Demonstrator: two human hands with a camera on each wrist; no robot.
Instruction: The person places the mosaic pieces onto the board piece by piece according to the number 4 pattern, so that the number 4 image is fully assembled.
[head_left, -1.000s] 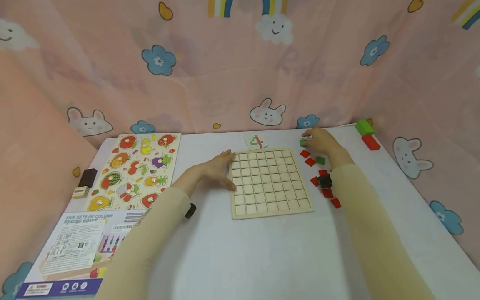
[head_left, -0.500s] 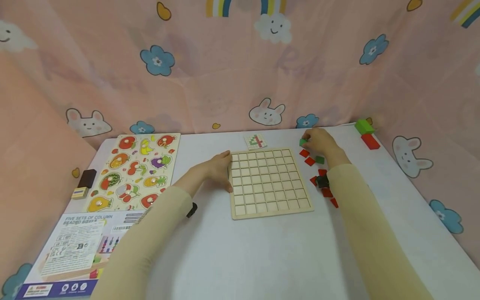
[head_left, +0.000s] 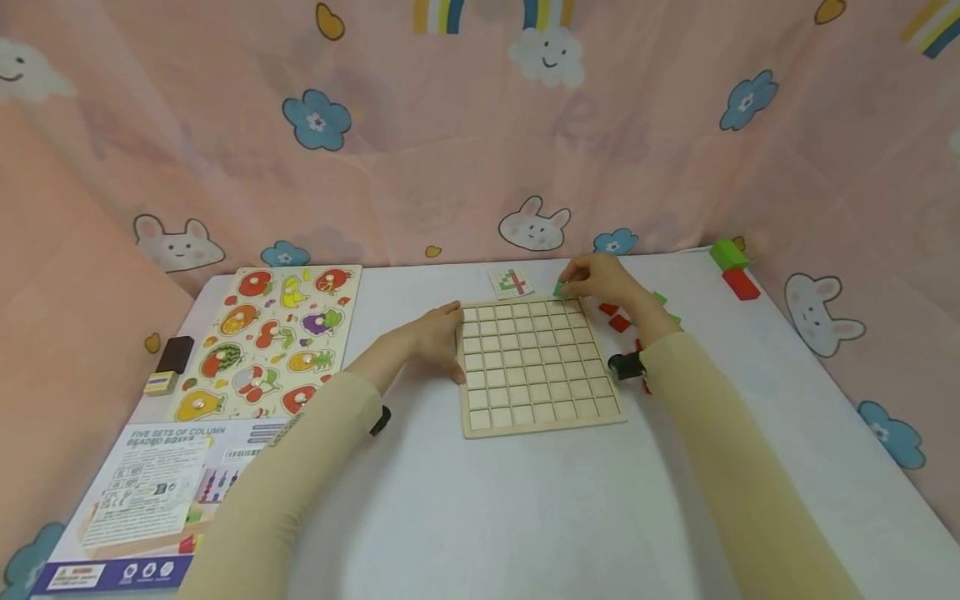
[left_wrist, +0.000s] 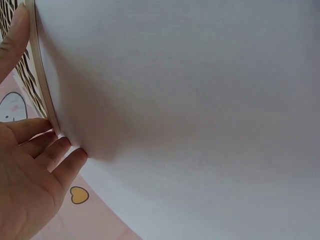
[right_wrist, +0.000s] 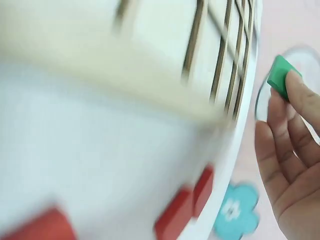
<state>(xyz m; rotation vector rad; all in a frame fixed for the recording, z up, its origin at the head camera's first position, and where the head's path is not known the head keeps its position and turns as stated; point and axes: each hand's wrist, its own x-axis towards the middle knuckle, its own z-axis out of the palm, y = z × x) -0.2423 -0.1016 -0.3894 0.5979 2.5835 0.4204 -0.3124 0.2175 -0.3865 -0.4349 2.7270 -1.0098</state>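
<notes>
Right wrist: tile (right_wrist: 281,76) between fingers (right_wrist: 276,107).

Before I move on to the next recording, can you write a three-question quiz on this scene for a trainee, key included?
1. Multiple choice: what does the right hand pinch?
a) a red tile
b) a green tile
c) a fruit piece
2. True or false: the left hand touches the left edge of the grid board.
3. Fill in the blank, from the wearer's viewpoint: the small card with the red and green pattern lies beyond the grid board's ____ edge.

Key: 1. b; 2. true; 3. far
</notes>
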